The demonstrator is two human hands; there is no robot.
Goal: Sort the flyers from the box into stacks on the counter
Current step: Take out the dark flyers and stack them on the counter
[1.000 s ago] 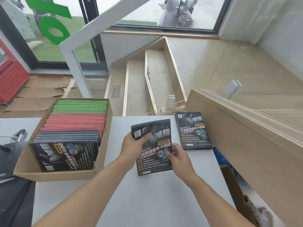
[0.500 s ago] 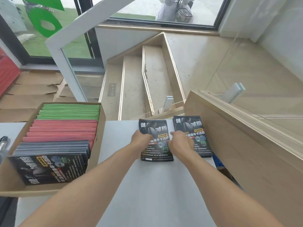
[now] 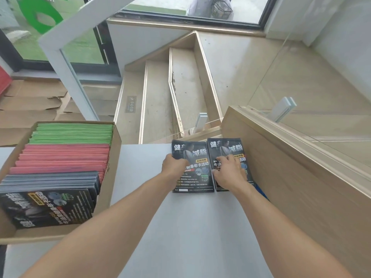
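A cardboard box (image 3: 116,157) at the counter's left holds upright flyers in rows: green (image 3: 72,133) at the back, red (image 3: 64,157) in the middle, black (image 3: 46,207) at the front. On the white counter (image 3: 180,227), near its far edge, a black flyer (image 3: 197,177) lies flat, edge to edge with a black flyer stack (image 3: 226,146) on its right. My left hand (image 3: 173,166) grips that flyer by its left edge. My right hand (image 3: 229,174) rests on the stack, fingertips pressing down and thumb at the seam between the two.
A wooden ledge (image 3: 291,167) with a glass panel rises right beside the stack. Beyond the counter's far edge, stairs (image 3: 160,97) drop away. A white handrail post (image 3: 68,73) stands behind the box.
The flyer held in both hands travelled forward and now lies on the counter next to the stack. My right hand left the flyer's right edge and moved onto the stack.
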